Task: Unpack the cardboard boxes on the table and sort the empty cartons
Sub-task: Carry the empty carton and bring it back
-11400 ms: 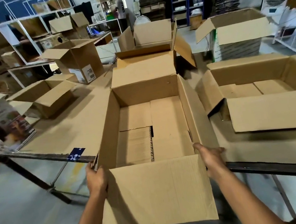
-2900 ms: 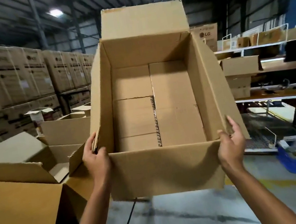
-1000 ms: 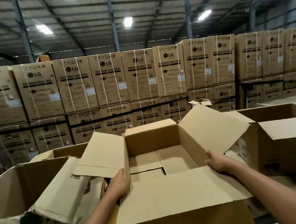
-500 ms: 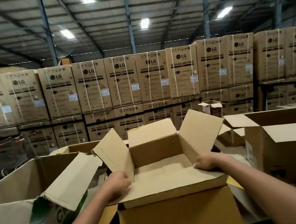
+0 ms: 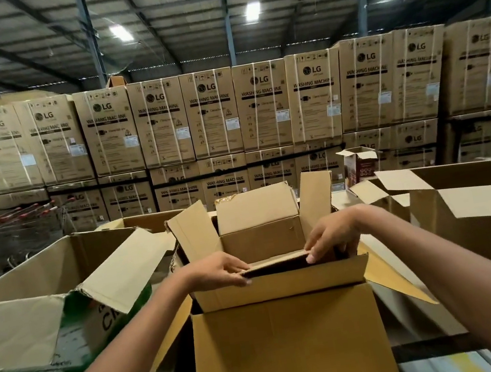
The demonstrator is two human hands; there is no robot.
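While both your hands grip the near rim of the carton (image 5: 262, 240), you are, by my reading, in the sorting step rather than the unpacking one. The carton stands upright, straight ahead of you, and seems to sit down inside a larger box (image 5: 291, 354) whose side flaps splay out left and right. Its far and side flaps stand up; its near flap (image 5: 281, 287) is folded down over the outside.

Your left hand (image 5: 218, 271) pinches the rim at the fold, fingers above and thumb below. Your right hand (image 5: 331, 236) has its fingers curled over the same rim, tips pointing into the carton. Neither hand is spread flat.

How deep the carton sits cannot be told, since its floor is hidden behind the rim, and nothing shows inside it.

Next, judge whether it is fully seated. If so, let go with both hands together so it does not tip, then turn for another carton. If not, press down evenly on both sides and keep the flap from catching on the box's front wall. Open boxes crowd close on the left (image 5: 34, 313) and right (image 5: 481, 214), so draw your arms straight back.
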